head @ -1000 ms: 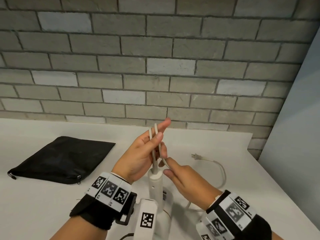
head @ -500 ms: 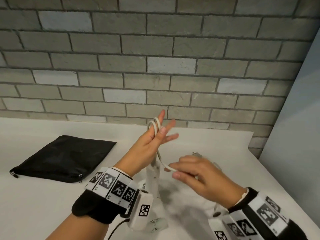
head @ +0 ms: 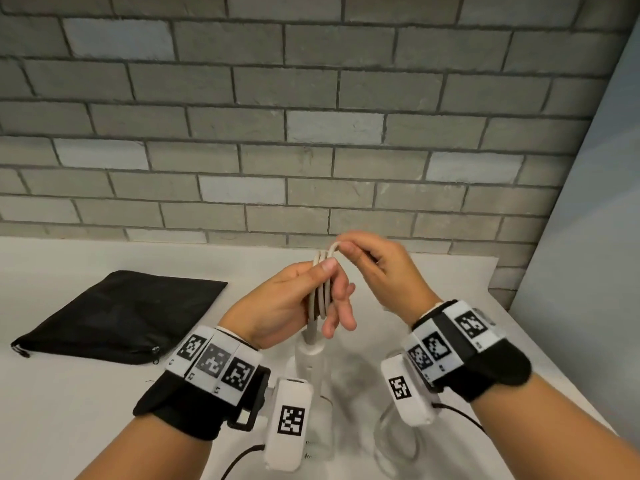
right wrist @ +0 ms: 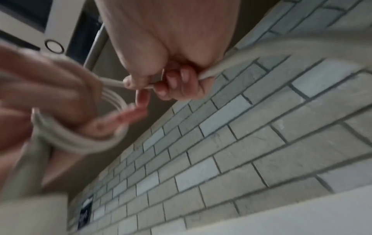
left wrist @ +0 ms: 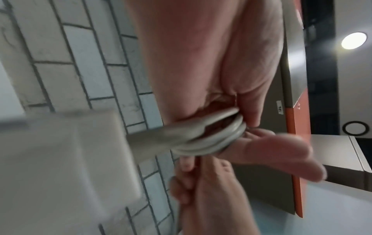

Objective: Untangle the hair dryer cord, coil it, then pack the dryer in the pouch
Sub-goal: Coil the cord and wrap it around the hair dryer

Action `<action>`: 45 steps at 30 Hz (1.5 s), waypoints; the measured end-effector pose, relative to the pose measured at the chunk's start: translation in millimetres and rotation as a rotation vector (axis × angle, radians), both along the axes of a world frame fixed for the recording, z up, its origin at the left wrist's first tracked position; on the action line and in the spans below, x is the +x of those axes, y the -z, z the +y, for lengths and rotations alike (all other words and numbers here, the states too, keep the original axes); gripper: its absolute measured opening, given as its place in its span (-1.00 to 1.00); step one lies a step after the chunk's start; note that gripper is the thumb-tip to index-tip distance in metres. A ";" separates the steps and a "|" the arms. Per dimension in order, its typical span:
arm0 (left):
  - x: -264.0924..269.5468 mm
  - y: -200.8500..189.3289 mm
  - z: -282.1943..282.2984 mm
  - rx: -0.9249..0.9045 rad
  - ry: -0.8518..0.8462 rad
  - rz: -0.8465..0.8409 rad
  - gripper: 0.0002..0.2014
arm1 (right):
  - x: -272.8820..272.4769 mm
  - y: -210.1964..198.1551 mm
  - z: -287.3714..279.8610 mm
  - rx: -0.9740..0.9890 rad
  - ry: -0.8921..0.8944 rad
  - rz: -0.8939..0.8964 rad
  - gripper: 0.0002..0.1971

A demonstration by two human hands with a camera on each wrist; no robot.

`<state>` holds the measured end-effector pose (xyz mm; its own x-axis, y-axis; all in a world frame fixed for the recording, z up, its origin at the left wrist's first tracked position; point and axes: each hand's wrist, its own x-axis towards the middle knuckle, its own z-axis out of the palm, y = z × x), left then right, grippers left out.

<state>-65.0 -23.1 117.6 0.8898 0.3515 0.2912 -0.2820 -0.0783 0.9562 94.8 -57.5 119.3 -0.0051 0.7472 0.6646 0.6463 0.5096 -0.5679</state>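
Since earlier frame, right hand [head: 377, 271] rose, carrying cord [head: 322, 289] over left hand [head: 294, 303]. Pouch [head: 117, 317] flat, well left. Dryer [head: 310, 362] upright below hands. Both hands pinch cord. Coiling underway; next loop needs slack.

Bare forearms. Black wrist straps [head: 180, 407] on both. White bands [head: 214, 363] bearing black square-coded markers. White camera housings [head: 289, 422] attached, each marked, black cables [head: 239, 460] trailing.
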 end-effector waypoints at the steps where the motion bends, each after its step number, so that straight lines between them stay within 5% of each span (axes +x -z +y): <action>1: 1.0 1.0 -0.3 -0.021 -0.005 -0.023 -0.64 | -1.5 7.5 2.9 -0.044 -0.014 0.019 -0.75; 8: 6.9 8.1 10.7 -0.133 -0.161 -0.159 -0.70 | -5.3 63.0 1.3 -0.431 -0.024 -0.178 -0.66; 14: 6.5 9.7 21.2 -0.101 -0.238 -0.141 -0.75 | -9.0 82.5 -23.6 -0.370 -0.105 -0.180 -0.74; 17: 1.5 6.3 25.8 0.082 -0.332 -0.042 -0.67 | -1.5 68.1 -44.8 -0.328 -0.110 -0.098 -0.87; 21: -3.7 2.1 29.7 0.202 -0.389 0.034 -0.75 | 3.5 24.6 -61.5 -0.178 -0.088 -0.124 -0.79; 26: 0.5 -1.3 18.3 0.371 -0.237 0.215 -0.59 | 3.6 -30.7 -54.0 0.120 0.040 -0.219 -0.85; 32: -0.3 -3.2 6.3 0.201 0.056 0.134 -0.67 | 12.0 -43.0 -15.2 0.210 0.086 -0.137 -0.66; 39: -1.1 5.7 8.0 0.011 0.116 -0.051 -0.71 | -0.2 21.2 14.6 -0.137 -0.079 0.021 -0.69; 42: -2.1 11.0 12.1 -0.064 0.029 -0.122 -0.67 | -9.5 43.9 12.7 -0.308 -0.141 0.010 -0.57; 45: -4.0 9.4 14.7 -0.091 -0.130 -0.148 -0.58 | -16.2 60.5 5.6 -0.389 -0.091 -0.112 -0.67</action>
<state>-69.0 -8.4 108.3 0.7851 0.4911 0.3773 -0.4135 -0.0379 0.9097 78.6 -51.8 58.8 -0.1387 0.9357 0.3245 0.6776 0.3286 -0.6579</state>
